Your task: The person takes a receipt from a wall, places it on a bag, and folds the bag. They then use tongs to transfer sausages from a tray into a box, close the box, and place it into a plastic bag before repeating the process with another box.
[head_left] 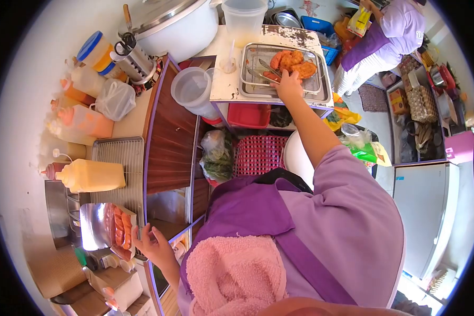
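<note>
Fried, orange-brown food pieces (pixel 304 69) lie on a wire rack in a metal tray (pixel 316 90) on a worn white table. My right hand (pixel 289 84) is at the front of these pieces, its fingers bent together near metal tongs (pixel 260 74); the fingers partly hide what they grip. At the lower left, a box (pixel 96 226) with a shiny lid holds reddish sausage-like food (pixel 122 229). Beside its right edge is my left hand (pixel 154 245), fingers apart and holding nothing.
Sauce bottles (pixel 97 175) and a wire rack (pixel 134 150) stand on the left counter. A clear bucket (pixel 192 90) is left of the table. Below are a pink basket (pixel 258 155) and bagged greens (pixel 216 158). Another person (pixel 392 31) stands at the upper right, holding a yellow packet.
</note>
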